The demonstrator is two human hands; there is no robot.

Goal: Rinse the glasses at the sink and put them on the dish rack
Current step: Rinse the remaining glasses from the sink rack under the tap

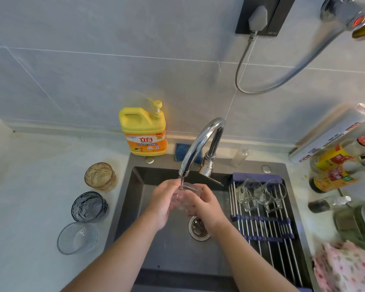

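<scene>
Head view: both hands meet over the dark sink (169,253), under the chrome tap (200,142). The left grip (160,204) and the right grip (208,205) each have their fingers curled round a clear glass (185,193), one on either side of it. The glass sits right below the spout, and a thin stream of water (181,182) runs onto it. The drain (198,227) lies just below the right wrist.

A rack (263,225) of metal rods spans the right part of the sink. Two clear mugs (246,193) (272,192) lie on its far end, side by side.

On the pale desk (30,207) left of the sink, three more pieces stand in a row: an amber glass (100,175) farthest, a dark glass (89,206) in the middle, and a clear one (78,238) nearest.

A yellow soap bottle (143,131) stands behind the sink by the wall, with a blue sponge (182,151) beside it, behind the tap. Sauce bottles (335,171) crowd the desk at right, and a pink floral cloth (346,268) lies nearer.
</scene>
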